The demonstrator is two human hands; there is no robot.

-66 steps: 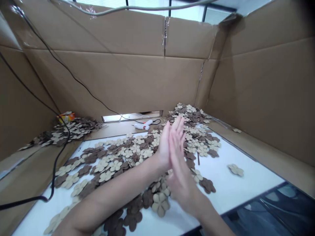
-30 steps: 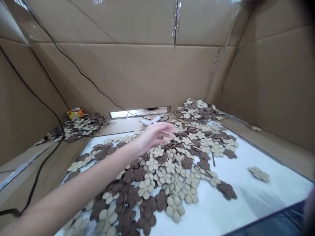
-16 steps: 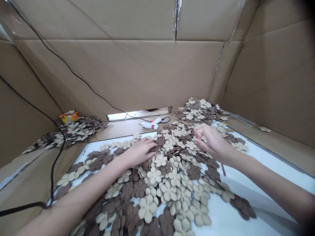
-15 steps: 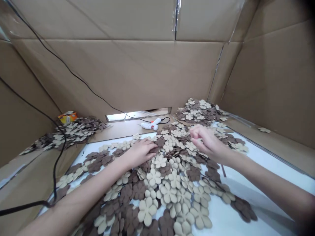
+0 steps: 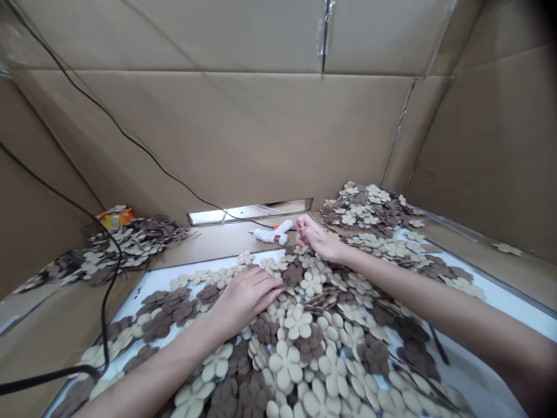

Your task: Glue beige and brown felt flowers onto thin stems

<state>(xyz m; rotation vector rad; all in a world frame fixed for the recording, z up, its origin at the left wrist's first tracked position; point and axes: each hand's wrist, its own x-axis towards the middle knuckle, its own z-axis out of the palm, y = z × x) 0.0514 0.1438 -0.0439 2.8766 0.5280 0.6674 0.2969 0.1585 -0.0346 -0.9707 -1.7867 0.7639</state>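
Observation:
Beige and brown flower-shaped cutouts (image 5: 286, 367) lie in a thick, overlapping heap over a white board. My left hand (image 5: 253, 291) rests low on the heap at centre left, palm down, fingers bent and close together. Beside its fingertips lies a brown flower cutout (image 5: 293, 274); whatever is under the fingers is hidden. My right hand (image 5: 314, 237) is above the far side of the heap, just right of a white glue gun (image 5: 274, 233). Its fingers are closed in a pinch, and what they hold, if anything, is too small to name.
Cardboard walls (image 5: 243, 133) enclose the space, with a low slot at the back. A black cable (image 5: 114, 255) hangs down the left side across my left forearm. More cutouts are piled at back right (image 5: 369, 208) and back left (image 5: 130, 247), near an orange-yellow packet (image 5: 116, 218).
My right hand has moved left and toward the glue gun, fingers still closed. My left hand stays over the heap, slightly lower in view. The camera view has shifted a little.

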